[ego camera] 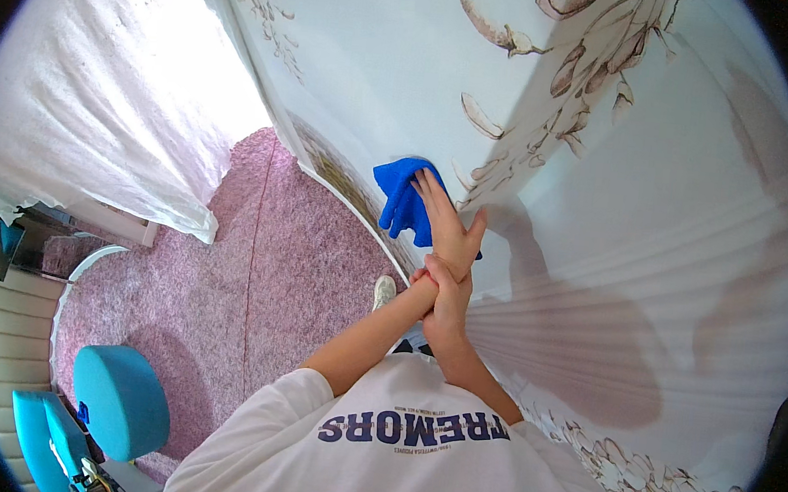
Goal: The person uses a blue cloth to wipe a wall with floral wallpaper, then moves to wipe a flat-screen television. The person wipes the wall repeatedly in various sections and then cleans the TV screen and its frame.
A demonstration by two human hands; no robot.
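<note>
A blue cloth (405,201), apparently microfibre, hangs in folds against the white patterned wall. My left hand (453,233) lies over its right part, fingers extended on the fabric and thumb spread to the right. Around the left wrist, my right hand (449,296) is wrapped, its fingers curled over the forearm. The cloth's far side and the left palm are hidden.
Brown flower prints (578,72) mark the wall covering. Pinkish carpet (222,287) spreads to the left, with a white shoe (383,292) by the wall's foot. A turquoise chair (120,401) stands lower left. A white curtain (119,95) hangs upper left.
</note>
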